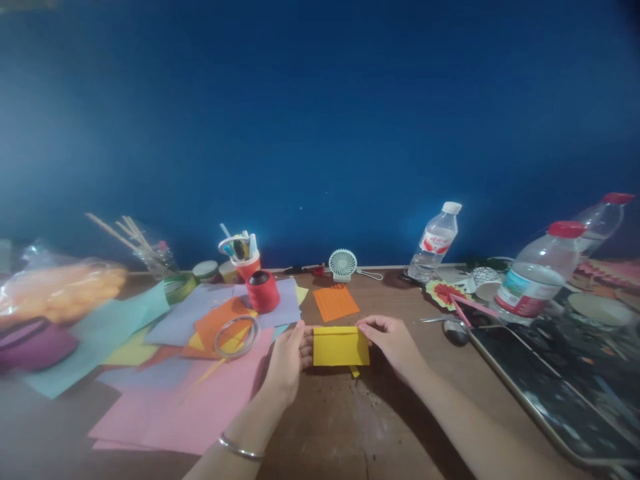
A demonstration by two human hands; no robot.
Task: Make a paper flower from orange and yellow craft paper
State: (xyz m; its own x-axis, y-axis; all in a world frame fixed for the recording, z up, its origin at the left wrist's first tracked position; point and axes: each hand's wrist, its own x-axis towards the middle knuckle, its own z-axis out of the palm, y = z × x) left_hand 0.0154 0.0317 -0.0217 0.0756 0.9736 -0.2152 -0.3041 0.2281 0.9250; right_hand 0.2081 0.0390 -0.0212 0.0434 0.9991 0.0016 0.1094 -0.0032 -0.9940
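Hands at either end of yellow paper [341,347], flat on table [345,427], with a narrow folded band along its twelve o'clock edge. Left hand [286,363] at nine o'clock, fingers closed on that side edge; right hand [393,341] at three o'clock, fingertips pinching the upper corner. Orange pleated sheet [335,302] near at twelve, tape ring [237,337] and pink sheet [200,407] off at nine and eight, dark tablet [550,393] well apart at four. Probably best for a clean crease: set both corners of the band level, pin the nine o'clock end, run a fingertip from nine towards three with firm, even pressure, sheet flat against the wood throughout. Check the band for equal width at both ends before pressing hard.
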